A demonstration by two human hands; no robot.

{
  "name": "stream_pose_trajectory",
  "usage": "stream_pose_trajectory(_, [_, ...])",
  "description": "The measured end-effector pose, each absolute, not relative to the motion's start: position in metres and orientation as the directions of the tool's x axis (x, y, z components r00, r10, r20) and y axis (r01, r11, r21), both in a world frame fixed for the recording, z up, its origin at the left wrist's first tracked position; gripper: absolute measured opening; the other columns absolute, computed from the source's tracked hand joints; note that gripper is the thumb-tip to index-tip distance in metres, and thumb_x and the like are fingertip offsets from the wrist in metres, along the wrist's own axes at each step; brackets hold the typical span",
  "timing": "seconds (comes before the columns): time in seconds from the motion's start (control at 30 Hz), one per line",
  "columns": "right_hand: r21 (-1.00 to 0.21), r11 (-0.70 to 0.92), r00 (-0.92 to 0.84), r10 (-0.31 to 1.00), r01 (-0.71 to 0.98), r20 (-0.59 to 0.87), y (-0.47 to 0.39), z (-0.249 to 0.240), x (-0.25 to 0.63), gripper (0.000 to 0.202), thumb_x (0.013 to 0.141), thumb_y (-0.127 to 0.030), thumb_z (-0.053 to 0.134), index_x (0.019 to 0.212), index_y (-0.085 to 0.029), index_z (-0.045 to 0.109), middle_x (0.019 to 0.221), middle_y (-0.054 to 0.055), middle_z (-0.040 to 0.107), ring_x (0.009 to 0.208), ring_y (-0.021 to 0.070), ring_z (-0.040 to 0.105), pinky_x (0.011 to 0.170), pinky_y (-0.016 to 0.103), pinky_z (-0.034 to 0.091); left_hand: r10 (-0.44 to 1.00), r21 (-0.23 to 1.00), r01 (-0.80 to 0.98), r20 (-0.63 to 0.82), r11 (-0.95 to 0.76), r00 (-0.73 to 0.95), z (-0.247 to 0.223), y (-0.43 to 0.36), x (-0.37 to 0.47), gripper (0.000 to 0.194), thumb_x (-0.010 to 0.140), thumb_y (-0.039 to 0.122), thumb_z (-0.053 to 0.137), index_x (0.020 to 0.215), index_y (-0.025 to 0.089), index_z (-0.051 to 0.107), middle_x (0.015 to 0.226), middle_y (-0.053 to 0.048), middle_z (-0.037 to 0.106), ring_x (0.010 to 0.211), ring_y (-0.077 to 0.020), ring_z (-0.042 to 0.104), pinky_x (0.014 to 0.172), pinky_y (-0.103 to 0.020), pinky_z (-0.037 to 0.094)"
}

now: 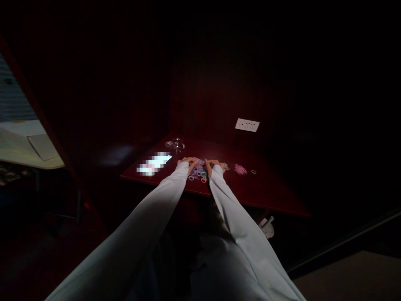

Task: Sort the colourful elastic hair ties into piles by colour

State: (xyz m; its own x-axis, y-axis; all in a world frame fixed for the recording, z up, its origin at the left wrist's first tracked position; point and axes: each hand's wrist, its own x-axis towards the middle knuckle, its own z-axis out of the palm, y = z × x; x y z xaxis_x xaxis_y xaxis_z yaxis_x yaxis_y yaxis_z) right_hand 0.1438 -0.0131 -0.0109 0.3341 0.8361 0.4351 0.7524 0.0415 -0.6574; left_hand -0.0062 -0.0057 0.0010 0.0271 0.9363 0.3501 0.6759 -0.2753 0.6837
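Observation:
A heap of small purple elastic bands [197,170] lies on the dark red desk between my two hands. My left hand [187,161] rests at the heap's left side, its fingers stretched over the bands and its thumb apart. On the other side, my right hand [214,163] has its fingertips drawn together at the heap's edge; what they pinch is too small to make out. Below the hands lie a pale blue ring [191,178], a teal ring [203,174] and an orange ring [204,180]. Beside my right hand sits a yellowish-green bunch [226,166], partly hidden.
A pink pile of bands [240,169] and a single greenish ring [253,172] lie further right on the desk [266,190]. To the left are a lit phone [159,161], blurred over, and a clear jar [178,144]. A socket panel [247,125] is on the back wall.

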Motion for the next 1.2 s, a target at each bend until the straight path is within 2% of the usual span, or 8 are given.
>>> stream_pose_trajectory(0.17, [-0.585, 0.048, 0.236, 0.886, 0.810, 0.400, -0.020, -0.007, 0.144, 0.020, 0.091, -0.040, 0.068, 0.082, -0.028, 0.079, 0.109, 0.002, 0.072, 0.109, 0.0262, 0.046, 0.092, 0.039, 0.027, 0.939, 0.703, 0.661, 0.344, -0.263, 0.007, 0.004, -0.008, -0.006, 0.014, 0.094, 0.022, 0.063, 0.083, 0.022, 0.071, 0.096, -0.003, 0.077, 0.104, -0.0224, 0.065, 0.101, -0.035, 0.040])
stream_pose_trajectory(0.3, [-0.563, 0.096, 0.198, 0.877, 0.821, 0.437, -0.021, -0.006, 0.143, 0.017, 0.090, -0.042, 0.069, 0.091, -0.030, 0.080, 0.113, 0.002, 0.071, 0.109, 0.0263, 0.044, 0.094, 0.039, 0.026, 0.931, 0.689, 0.668, 0.365, -0.283, 0.019, 0.005, -0.008, -0.005, 0.017, 0.095, 0.021, 0.060, 0.082, 0.022, 0.070, 0.100, -0.002, 0.077, 0.100, -0.0213, 0.064, 0.100, -0.035, 0.040])
stream_pose_trajectory(0.43, [-0.646, 0.111, 0.257, 0.856, 0.755, 0.448, -0.017, -0.009, 0.141, 0.024, 0.097, -0.040, 0.059, 0.101, -0.031, 0.081, 0.117, 0.003, 0.072, 0.112, 0.0268, 0.043, 0.096, 0.040, 0.025, 0.927, 0.664, 0.677, 0.369, -0.317, 0.071, 0.004, -0.009, -0.007, 0.018, 0.096, 0.023, 0.060, 0.083, 0.023, 0.072, 0.104, -0.002, 0.077, 0.103, -0.0222, 0.064, 0.100, -0.036, 0.039])
stream_pose_trajectory(0.63, [-0.621, 0.199, 0.155, 0.870, 0.758, 0.468, -0.016, -0.013, 0.141, 0.043, 0.101, -0.058, 0.050, 0.095, -0.030, 0.082, 0.112, 0.005, 0.074, 0.109, 0.0278, 0.044, 0.096, 0.041, 0.028, 0.902, 0.642, 0.656, 0.405, -0.396, 0.147, 0.000, -0.011, -0.009, 0.023, 0.099, 0.029, 0.057, 0.085, 0.025, 0.074, 0.112, -0.001, 0.078, 0.106, -0.0218, 0.063, 0.103, -0.037, 0.039])
stream_pose_trajectory(0.83, [-0.635, 0.158, 0.195, 0.872, 0.756, 0.450, -0.013, -0.013, 0.143, 0.038, 0.097, -0.057, 0.057, 0.087, -0.029, 0.080, 0.110, 0.005, 0.075, 0.110, 0.0279, 0.047, 0.097, 0.041, 0.029, 0.899, 0.650, 0.643, 0.410, -0.405, 0.152, -0.005, -0.009, -0.009, 0.020, 0.097, 0.029, 0.058, 0.088, 0.025, 0.075, 0.120, 0.000, 0.078, 0.109, -0.0217, 0.062, 0.106, -0.039, 0.039])
stream_pose_trajectory(1.0, [-0.654, 0.143, 0.228, 0.864, 0.743, 0.448, -0.012, -0.014, 0.143, 0.027, 0.094, -0.048, 0.063, 0.086, -0.027, 0.079, 0.111, 0.004, 0.075, 0.113, 0.0275, 0.049, 0.098, 0.040, 0.029, 0.893, 0.679, 0.606, 0.433, -0.414, 0.124, -0.009, -0.003, -0.010, 0.018, 0.095, 0.028, 0.060, 0.087, 0.024, 0.075, 0.113, -0.002, 0.078, 0.106, -0.0214, 0.064, 0.105, -0.038, 0.042])
stream_pose_trajectory(1.2, [-0.666, 0.140, 0.235, 0.867, 0.733, 0.440, -0.016, -0.012, 0.145, 0.022, 0.092, -0.042, 0.065, 0.086, -0.026, 0.078, 0.109, 0.003, 0.075, 0.112, 0.0264, 0.049, 0.098, 0.039, 0.029, 0.906, 0.730, 0.574, 0.422, -0.370, 0.048, -0.006, 0.003, -0.013, 0.021, 0.095, 0.028, 0.057, 0.081, 0.022, 0.071, 0.093, -0.003, 0.073, 0.086, -0.0178, 0.064, 0.088, -0.030, 0.050])
